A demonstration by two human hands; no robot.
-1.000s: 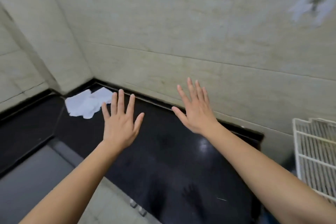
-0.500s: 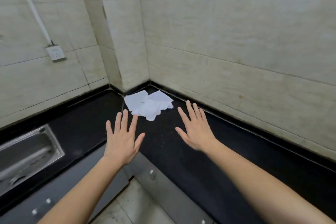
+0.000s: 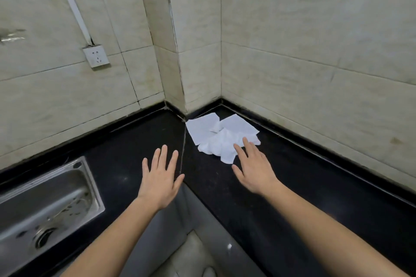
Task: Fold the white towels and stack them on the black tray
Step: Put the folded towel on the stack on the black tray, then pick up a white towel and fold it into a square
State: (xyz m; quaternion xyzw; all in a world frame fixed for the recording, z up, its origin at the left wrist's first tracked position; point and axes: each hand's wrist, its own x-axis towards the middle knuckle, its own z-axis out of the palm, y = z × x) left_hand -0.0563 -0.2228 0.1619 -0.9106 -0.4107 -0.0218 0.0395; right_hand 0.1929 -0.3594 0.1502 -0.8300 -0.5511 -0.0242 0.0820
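White towels (image 3: 221, 139): crumpled, far table (image 3: 292, 175) corner; right grip (image 3: 254, 171) wide, fingertips (image 3: 245, 142) at near edge; left grip (image 3: 161, 177) wide, apart. Sink (image 3: 45, 198) left.

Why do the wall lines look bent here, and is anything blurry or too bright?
Head view: the wide-angle lens bows the beige wall tiles and the glossy black stone counter; left hand and right hand look sharp; light is soft, with dull sheen on the stainless steel sink; the crumpled white towels are bright, hiding some folds.
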